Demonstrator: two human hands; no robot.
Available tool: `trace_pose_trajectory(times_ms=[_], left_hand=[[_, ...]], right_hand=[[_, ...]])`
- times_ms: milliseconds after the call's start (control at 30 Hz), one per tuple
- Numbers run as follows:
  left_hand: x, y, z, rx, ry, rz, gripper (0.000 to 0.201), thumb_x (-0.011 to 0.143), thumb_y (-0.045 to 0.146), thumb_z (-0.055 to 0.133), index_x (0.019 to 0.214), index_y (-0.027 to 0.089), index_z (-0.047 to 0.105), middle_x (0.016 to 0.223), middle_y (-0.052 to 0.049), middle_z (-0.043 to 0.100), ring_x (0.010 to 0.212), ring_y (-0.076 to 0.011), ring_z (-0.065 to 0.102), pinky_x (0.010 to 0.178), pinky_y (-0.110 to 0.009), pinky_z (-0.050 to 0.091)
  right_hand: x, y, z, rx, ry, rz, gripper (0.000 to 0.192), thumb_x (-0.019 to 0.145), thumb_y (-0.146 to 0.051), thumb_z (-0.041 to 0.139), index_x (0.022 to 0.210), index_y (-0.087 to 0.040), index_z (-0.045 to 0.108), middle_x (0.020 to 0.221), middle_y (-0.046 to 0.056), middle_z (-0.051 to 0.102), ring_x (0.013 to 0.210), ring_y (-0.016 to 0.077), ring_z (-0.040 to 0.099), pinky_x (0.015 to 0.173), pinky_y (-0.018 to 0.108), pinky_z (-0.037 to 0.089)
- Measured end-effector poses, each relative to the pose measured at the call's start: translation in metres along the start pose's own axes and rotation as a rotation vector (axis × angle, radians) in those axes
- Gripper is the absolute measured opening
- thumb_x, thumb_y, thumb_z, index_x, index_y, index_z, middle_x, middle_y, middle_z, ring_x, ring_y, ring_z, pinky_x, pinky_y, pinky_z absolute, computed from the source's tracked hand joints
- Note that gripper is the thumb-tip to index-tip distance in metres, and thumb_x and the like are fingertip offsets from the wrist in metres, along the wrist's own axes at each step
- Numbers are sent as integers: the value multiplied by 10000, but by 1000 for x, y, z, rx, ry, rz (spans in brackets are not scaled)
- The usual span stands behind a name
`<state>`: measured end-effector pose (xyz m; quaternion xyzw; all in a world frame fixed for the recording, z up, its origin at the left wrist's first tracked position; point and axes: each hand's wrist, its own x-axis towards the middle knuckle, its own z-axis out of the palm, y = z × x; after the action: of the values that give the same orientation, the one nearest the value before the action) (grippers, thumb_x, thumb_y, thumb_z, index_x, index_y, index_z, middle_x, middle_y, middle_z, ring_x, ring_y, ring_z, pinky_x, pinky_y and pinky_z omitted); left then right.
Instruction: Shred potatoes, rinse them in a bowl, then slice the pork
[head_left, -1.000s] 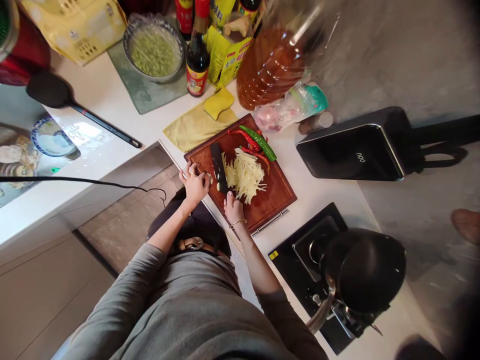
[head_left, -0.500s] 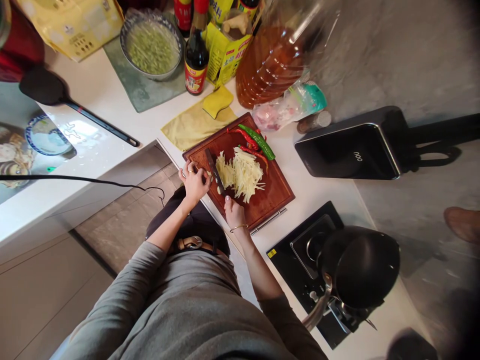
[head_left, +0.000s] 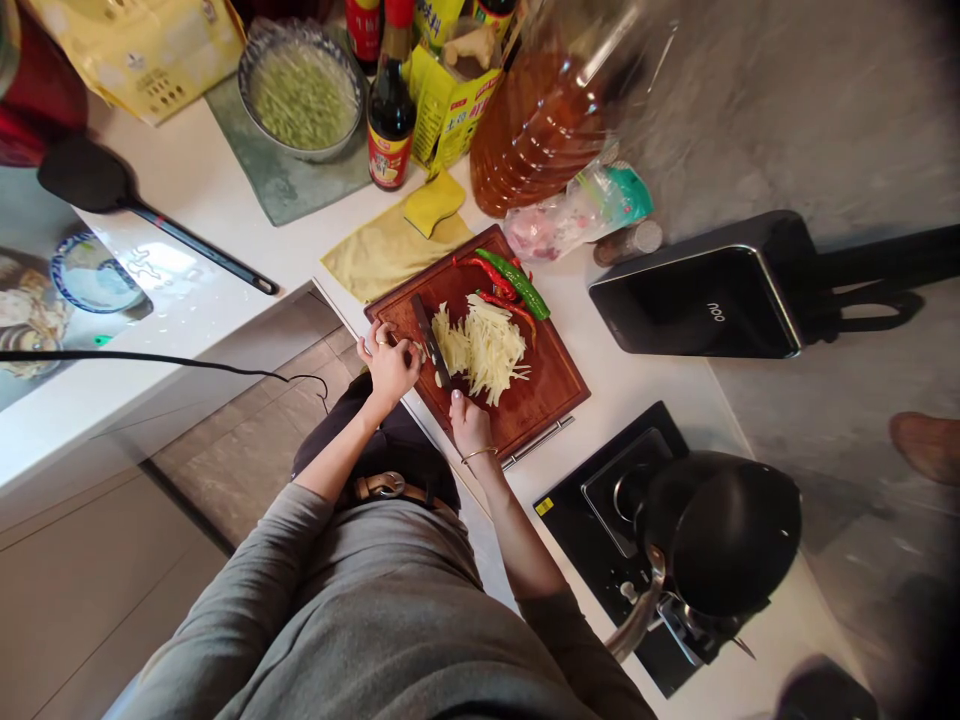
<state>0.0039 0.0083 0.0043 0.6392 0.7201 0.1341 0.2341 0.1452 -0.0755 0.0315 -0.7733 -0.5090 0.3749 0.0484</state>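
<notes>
A dark cleaver (head_left: 430, 340) stands edge-down on the reddish wooden cutting board (head_left: 551, 385), and my right hand (head_left: 468, 420) grips its handle at the board's near edge. My left hand (head_left: 388, 362) presses a small piece of potato (head_left: 417, 349) against the blade's left side. A pile of pale potato strips (head_left: 484, 349) lies to the right of the blade. Red and green chillies (head_left: 511, 283) rest at the board's far corner.
A yellow cloth (head_left: 390, 250), sauce bottles (head_left: 390, 110), a large oil jug (head_left: 540, 130), a bowl of green vegetable (head_left: 302, 92) and a bagged item (head_left: 570, 215) crowd the far counter. A black wok (head_left: 720, 535) sits on a stove at right. A black spatula (head_left: 150, 215) lies at left.
The cleaver has shifted slightly left across the potato piece and tilted between the earliest frame and now. The camera view drifted a little. Both hands keep their hold.
</notes>
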Motion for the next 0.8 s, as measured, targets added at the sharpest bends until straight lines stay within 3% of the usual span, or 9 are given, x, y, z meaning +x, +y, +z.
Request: trace_pose_trajectory(times_ms=[333,667,800], left_hand=[[-3,1,1,-3,2,16,168,768,298,497,767,220,645,1283,-102,448,1339,-318,209,1065,-563,119],[-1,2,3,13,-17,27,184,779,287,478,785,216,647,1302,-110,424,1346,-305,202,1079,-563,91],[-1,3,3,17,-6,28,184,779,292,479,780,209,643,1301,-114,423,1345,-309,202,1072,-570,99]], right_hand=[[-2,-1,3,-70,-31,-58,680,932,-533,122,832,-154,678,708,116,687,695,190,648,622,238,388],[5,-6,5,-94,-70,-55,682,933,-528,121,731,-168,664,681,117,677,681,203,650,616,254,387],[10,-7,14,-54,-26,-29,708,929,-533,89,750,-164,666,693,119,681,681,198,649,629,255,398]])
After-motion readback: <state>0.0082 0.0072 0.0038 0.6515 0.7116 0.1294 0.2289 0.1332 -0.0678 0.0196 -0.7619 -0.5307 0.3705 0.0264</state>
